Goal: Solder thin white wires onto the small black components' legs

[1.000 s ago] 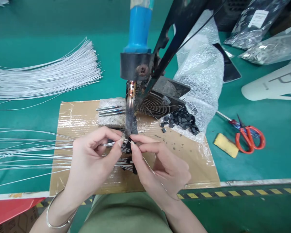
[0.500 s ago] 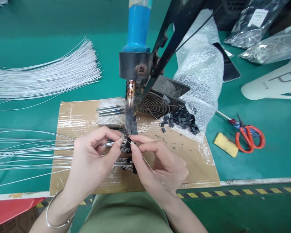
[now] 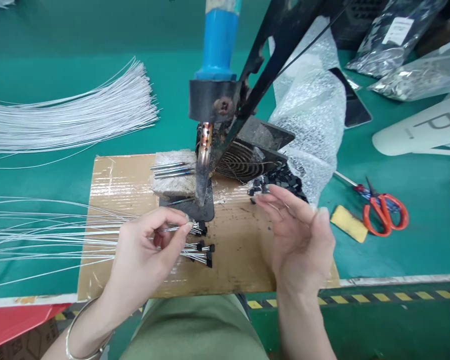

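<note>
My left hand (image 3: 150,250) is closed in a pinch over the cardboard, on what looks like a thin white wire; its tip is partly hidden by the fingers. Several white wires (image 3: 60,235) run in from the left under this hand, and small black pieces (image 3: 209,258) sit at their right ends. My right hand (image 3: 300,240) is open, fingers stretched out, at the near edge of a pile of small black pieces (image 3: 285,177). Just above the left fingertips hangs the tip of a blue-handled soldering iron (image 3: 217,45), fixed in a black stand (image 3: 262,65).
Cardboard (image 3: 240,270) covers the green bench. A wrapped block (image 3: 172,187) bears metal rods; a fan (image 3: 243,160) stands behind the iron. Bubble wrap (image 3: 307,110), red scissors (image 3: 384,215), a yellow sponge (image 3: 348,223) and a white cup (image 3: 416,127) lie right; a wire bundle (image 3: 97,115) lies left.
My right hand has moved right from beside the left fingertips to the black pieces, and its fingers have opened. My left hand stays pinched in nearly the same place.
</note>
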The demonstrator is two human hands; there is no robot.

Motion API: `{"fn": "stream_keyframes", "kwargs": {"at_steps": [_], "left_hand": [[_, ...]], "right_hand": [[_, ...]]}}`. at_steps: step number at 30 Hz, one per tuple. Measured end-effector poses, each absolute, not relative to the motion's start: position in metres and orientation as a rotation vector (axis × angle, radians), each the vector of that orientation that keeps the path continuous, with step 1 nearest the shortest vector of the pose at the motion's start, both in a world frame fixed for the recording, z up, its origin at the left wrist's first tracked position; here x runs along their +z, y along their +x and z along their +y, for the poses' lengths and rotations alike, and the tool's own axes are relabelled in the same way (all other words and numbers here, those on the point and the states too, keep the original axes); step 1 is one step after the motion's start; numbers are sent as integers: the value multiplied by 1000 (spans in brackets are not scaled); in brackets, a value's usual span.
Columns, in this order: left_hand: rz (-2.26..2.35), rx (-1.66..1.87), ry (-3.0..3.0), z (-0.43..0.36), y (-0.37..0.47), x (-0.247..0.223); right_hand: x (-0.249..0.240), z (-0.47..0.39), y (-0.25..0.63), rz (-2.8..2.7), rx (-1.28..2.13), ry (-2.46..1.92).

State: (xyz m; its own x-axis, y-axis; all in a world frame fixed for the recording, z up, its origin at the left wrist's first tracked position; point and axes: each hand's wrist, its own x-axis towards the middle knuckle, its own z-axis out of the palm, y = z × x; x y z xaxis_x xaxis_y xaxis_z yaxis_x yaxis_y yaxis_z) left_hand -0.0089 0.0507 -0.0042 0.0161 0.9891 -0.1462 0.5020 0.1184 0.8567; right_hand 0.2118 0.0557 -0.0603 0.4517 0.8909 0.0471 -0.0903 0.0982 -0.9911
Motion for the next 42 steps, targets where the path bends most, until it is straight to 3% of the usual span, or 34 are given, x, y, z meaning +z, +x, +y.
{"fn": "stream_keyframes", "kwargs": {"at_steps": [6,11,19,32,36,38,42], "left_hand": [[1567,784,1555,50,-7,-3],[1534,787,1615,47,-9,-5],[1528,764,1614,45,-9,-5],[1612,736,2026,37,-17,-6],[1992,716,2128,76,-64,-3],[2266,521,2201,110,-97,-8],[2304,390,2270,175,-148,-25]], "right_hand": [[-69,46,219,-1021,912,-1444],[-68,47,219,-1024,735,-1465],[-67,53,227,-1587,564,-1573],[-72,44,229,-1068,547,-1641],[-75,44,230,-1072,538,-1596],[-77,44,230,-1082,529,-1594],[-77,44,231,-1124,465,-1656]]}}
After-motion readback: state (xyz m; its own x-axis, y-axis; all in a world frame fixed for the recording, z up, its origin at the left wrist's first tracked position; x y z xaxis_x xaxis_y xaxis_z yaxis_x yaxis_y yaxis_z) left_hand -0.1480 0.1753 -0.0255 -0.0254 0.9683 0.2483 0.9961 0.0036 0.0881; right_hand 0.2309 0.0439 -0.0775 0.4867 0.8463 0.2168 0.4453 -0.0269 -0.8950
